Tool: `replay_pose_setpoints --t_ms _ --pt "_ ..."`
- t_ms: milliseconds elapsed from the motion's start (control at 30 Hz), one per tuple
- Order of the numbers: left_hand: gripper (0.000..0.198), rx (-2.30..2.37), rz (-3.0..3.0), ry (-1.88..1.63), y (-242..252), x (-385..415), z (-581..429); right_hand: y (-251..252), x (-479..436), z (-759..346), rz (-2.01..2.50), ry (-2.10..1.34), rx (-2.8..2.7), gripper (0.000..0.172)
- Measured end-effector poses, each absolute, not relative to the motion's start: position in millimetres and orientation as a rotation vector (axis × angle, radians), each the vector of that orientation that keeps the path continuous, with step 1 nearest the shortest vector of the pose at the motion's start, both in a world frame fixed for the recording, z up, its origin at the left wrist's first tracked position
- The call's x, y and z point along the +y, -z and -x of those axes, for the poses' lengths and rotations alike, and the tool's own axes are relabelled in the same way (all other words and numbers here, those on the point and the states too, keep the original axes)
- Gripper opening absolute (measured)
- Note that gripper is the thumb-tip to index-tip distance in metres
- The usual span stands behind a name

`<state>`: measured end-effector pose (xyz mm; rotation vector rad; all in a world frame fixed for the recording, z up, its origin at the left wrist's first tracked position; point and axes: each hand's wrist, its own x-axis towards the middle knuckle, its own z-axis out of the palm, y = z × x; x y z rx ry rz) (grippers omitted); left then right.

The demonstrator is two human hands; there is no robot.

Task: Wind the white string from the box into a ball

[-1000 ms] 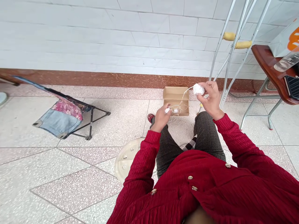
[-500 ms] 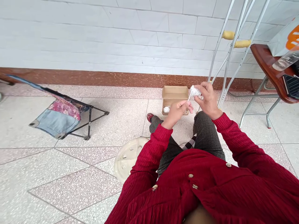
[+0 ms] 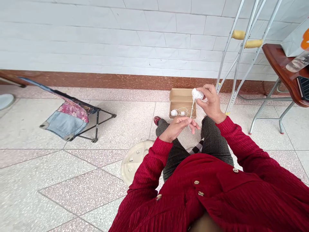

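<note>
My right hand [image 3: 210,102] holds a small white ball of yarn [image 3: 197,94] up in front of me, above my right knee. A white strand [image 3: 192,108] runs straight down from the ball into my left hand [image 3: 180,126], which pinches it between thumb and fingers over my left knee. Behind the hands an open cardboard box [image 3: 181,96] lies on the floor. Inside it are two small white yarn balls [image 3: 174,112] and loose loops of thread.
A folded camp stool [image 3: 72,112] with patchwork fabric lies on the tiled floor at left. A cream plastic stool seat [image 3: 132,161] is under my left arm. Metal crutches [image 3: 241,48] lean on the wall; a wooden chair [image 3: 280,64] with items stands at right.
My left hand left the box, rose toward the ball, then dropped over my left knee pinching the strand. The right hand with the ball shifted slightly left.
</note>
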<state>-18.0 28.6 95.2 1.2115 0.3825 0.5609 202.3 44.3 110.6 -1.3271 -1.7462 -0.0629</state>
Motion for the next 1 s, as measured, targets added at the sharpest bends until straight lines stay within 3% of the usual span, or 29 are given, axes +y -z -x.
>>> replay_pose_setpoints --t_ms 267,433,567,1000 --pt "0.048 0.940 -1.610 -0.877 -88 55 8 -106 36 -199 1.437 0.105 -1.887 0.034" --pt "0.032 0.872 -1.565 -1.009 -94 64 -11 -112 31 -194 1.456 0.119 -1.944 0.035" --pt "0.039 0.984 -1.595 -1.055 -102 66 -16 -114 32 -196 1.475 0.125 -1.949 0.034" --pt "0.027 0.658 -1.130 -0.844 -115 35 -5 -103 45 -194 1.458 0.067 -1.898 0.039"
